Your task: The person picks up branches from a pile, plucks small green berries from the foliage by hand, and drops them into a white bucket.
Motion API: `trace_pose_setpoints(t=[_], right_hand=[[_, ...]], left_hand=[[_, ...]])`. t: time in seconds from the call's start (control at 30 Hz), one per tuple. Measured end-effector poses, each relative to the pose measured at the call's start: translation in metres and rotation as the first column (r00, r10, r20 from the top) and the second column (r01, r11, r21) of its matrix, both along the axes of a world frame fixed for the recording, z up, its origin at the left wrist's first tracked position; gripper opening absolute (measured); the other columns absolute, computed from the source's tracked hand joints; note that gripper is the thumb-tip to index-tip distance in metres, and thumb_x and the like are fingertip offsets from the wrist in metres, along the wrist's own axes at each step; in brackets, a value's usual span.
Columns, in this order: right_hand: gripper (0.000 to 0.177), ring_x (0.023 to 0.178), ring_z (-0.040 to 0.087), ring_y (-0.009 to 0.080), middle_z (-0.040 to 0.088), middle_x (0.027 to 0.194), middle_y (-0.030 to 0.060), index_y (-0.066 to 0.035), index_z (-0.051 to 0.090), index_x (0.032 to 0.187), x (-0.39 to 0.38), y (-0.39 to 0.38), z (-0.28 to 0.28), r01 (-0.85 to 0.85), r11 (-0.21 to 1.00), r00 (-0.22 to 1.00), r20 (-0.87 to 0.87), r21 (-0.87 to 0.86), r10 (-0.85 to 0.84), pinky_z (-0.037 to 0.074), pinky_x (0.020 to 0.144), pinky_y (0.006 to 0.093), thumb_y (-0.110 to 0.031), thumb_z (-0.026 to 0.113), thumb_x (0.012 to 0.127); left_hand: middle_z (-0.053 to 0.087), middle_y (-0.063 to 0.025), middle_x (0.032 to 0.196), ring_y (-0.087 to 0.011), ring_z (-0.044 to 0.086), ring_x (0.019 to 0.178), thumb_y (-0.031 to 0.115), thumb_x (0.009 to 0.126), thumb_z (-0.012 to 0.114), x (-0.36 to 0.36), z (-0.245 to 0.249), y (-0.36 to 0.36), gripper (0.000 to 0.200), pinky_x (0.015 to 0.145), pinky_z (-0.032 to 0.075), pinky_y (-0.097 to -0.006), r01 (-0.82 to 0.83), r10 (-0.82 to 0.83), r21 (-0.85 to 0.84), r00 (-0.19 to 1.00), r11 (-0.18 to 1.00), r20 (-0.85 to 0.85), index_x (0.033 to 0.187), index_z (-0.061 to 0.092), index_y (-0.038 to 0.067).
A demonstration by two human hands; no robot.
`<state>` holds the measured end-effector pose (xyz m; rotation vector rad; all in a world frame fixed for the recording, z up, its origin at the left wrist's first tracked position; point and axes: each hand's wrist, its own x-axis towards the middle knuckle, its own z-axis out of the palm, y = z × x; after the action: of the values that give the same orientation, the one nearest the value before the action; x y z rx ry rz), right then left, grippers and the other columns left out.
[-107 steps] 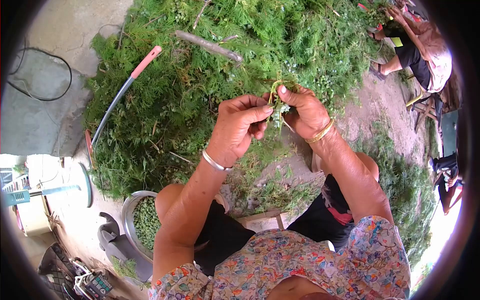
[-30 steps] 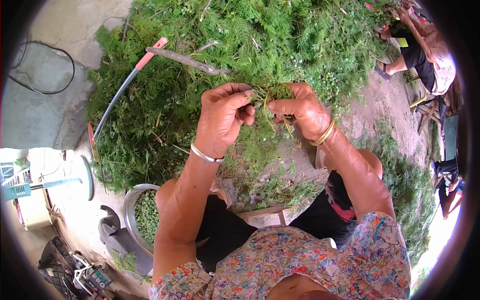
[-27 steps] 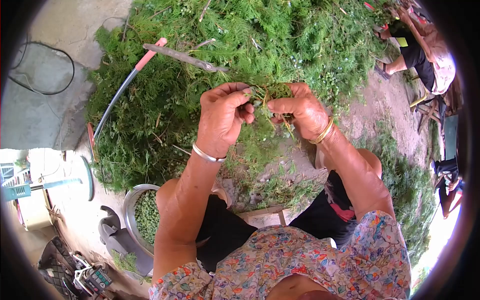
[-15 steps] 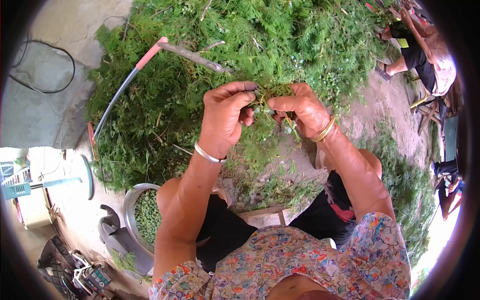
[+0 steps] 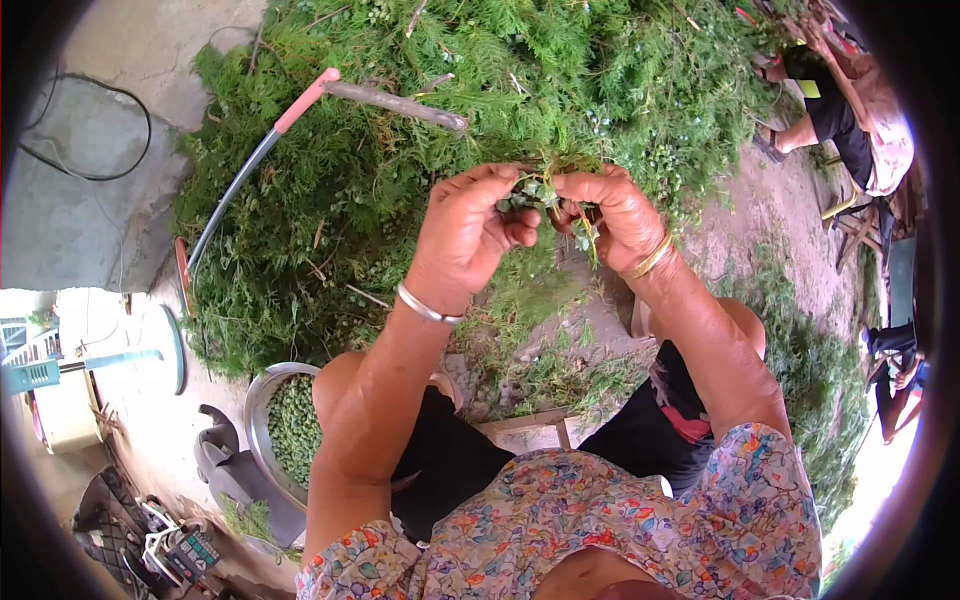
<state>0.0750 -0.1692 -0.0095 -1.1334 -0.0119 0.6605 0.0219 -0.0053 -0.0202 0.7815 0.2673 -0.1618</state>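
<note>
The left hand (image 5: 468,232) is nearly closed, thumb and forefinger pinching one side of a green sprig (image 5: 547,190); the right hand (image 5: 622,222) grips the other side between thumb and curled fingers — so the sprig is held up between the two. Fingers hide much of it, and what lies under the left fingertips is hard to make out. The pile of greenery (image 5: 280,240) runs off the top edge; bare ground (image 5: 735,225) opens right of it — the metal basin (image 5: 253,405) sits beside the left knee (image 5: 330,385)

There are the wearer's two hands (image 5: 465,235), two bracelets (image 5: 428,305), one metal basin (image 5: 257,420) and one curved tool (image 5: 238,184).
</note>
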Motion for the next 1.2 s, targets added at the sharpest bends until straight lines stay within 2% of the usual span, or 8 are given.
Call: trace_pose_setpoints(t=[0.2, 0.3, 0.4, 0.63, 0.73, 0.8, 1.03, 1.2], right_hand=[[0.008, 0.062, 0.054, 0.0158, 0.061, 0.069, 0.0065, 0.002, 0.066, 0.077, -0.001, 0.0, -0.008, 0.065, 0.992, 0.994, -0.091, 0.106, -0.055, 0.044, 0.058, 0.0295, -0.004, 0.066, 0.073], [0.008, 0.061, 0.054, 0.0152, 0.063, 0.071, 0.0076, 0.003, 0.066, 0.078, -0.003, 0.002, -0.008, 0.108, 0.988, 0.991, -0.094, 0.114, -0.097, 0.043, 0.058, 0.0288, -0.004, 0.065, 0.073], [0.01, 0.06, 0.054, 0.014, 0.064, 0.072, 0.0078, 0.004, 0.066, 0.079, -0.004, 0.001, -0.008, 0.042, 0.995, 0.999, 0.007, 0.085, -0.043, 0.042, 0.057, 0.0272, -0.005, 0.065, 0.073], [0.01, 0.056, 0.053, 0.0119, 0.062, 0.068, 0.0076, 0.005, 0.064, 0.073, 0.0, -0.005, 0.001, 0.003, 0.994, 0.978, 0.208, -0.11, 0.02, 0.041, 0.052, 0.0257, -0.005, 0.065, 0.071], [0.009, 0.053, 0.052, 0.0123, 0.06, 0.064, 0.0072, 0.004, 0.062, 0.069, 0.001, -0.009, 0.01, -0.002, 0.99, 0.988, 0.153, -0.138, 0.023, 0.041, 0.052, 0.026, -0.005, 0.064, 0.071], [0.008, 0.052, 0.051, 0.0144, 0.056, 0.06, 0.0056, 0.002, 0.06, 0.069, 0.007, -0.013, 0.01, 0.017, 0.995, 0.998, 0.069, -0.096, -0.01, 0.042, 0.052, 0.0269, -0.004, 0.063, 0.073], [0.022, 0.05, 0.04, 0.0135, 0.043, 0.056, 0.0019, -0.006, 0.049, 0.059, 0.009, -0.02, 0.013, -0.024, 0.999, 0.999, -0.046, 0.044, 0.026, 0.03, 0.045, 0.0263, -0.011, 0.061, 0.076], [0.017, 0.048, 0.05, 0.0181, 0.053, 0.056, 0.0074, 0.001, 0.058, 0.063, 0.013, -0.027, 0.006, -0.164, 0.986, 0.985, -0.054, 0.034, 0.166, 0.036, 0.045, 0.0288, -0.01, 0.062, 0.075]], left_hand=[[0.061, -0.0109, 0.076, -0.0176, 0.061, 0.06, 0.004, 0.082, 0.058, -0.002, 0.008, -0.013, 0.022, 0.049, 0.051, -0.0278, -0.076, 0.066, 0.059, 0.985, 0.995, 0.159, 0.101, 0.056, -0.007], [0.062, -0.0093, 0.078, -0.0146, 0.06, 0.063, 0.004, 0.083, 0.057, -0.003, 0.011, -0.021, 0.028, 0.051, 0.05, -0.0263, -0.097, 0.023, 0.301, 0.97, 0.949, 0.24, 0.108, 0.051, -0.008], [0.061, -0.0071, 0.071, -0.0087, 0.056, 0.057, 0.006, 0.081, 0.064, -0.005, 0.014, -0.027, 0.028, 0.047, 0.044, -0.0202, -0.142, -0.012, 0.638, 0.973, 0.757, 0.231, 0.1, 0.05, -0.008], [0.058, -0.0062, 0.068, -0.0086, 0.053, 0.049, 0.007, 0.082, 0.063, -0.004, 0.02, -0.015, 0.018, 0.041, 0.043, -0.0216, -0.023, -0.15, 0.626, 0.963, 0.779, 0.222, 0.091, 0.054, -0.005], [0.059, -0.0085, 0.069, -0.0108, 0.053, 0.047, 0.008, 0.084, 0.059, -0.003, 0.021, -0.011, 0.014, 0.039, 0.044, -0.0229, 0.152, -0.258, 0.571, 0.96, 0.807, 0.109, 0.09, 0.056, -0.005], [0.06, -0.012, 0.072, -0.0145, 0.056, 0.05, 0.009, 0.087, 0.055, -0.011, 0.024, -0.017, 0.016, 0.041, 0.047, -0.0256, 0.321, -0.325, 0.273, 0.945, 0.907, -0.032, 0.092, 0.056, -0.006], [0.06, -0.0172, 0.077, -0.0176, 0.057, 0.061, 0.016, 0.089, 0.053, -0.015, 0.003, -0.023, 0.019, 0.047, 0.045, -0.0262, 0.104, -0.111, -0.142, 0.993, 0.984, -0.042, 0.093, 0.056, -0.002], [0.061, -0.0132, 0.077, -0.0142, 0.054, 0.057, 0.015, 0.086, 0.059, -0.005, 0.0, -0.021, 0.016, 0.045, 0.039, -0.023, -0.008, 0.001, -0.101, 0.998, 0.995, -0.063, 0.092, 0.058, 0.001]])
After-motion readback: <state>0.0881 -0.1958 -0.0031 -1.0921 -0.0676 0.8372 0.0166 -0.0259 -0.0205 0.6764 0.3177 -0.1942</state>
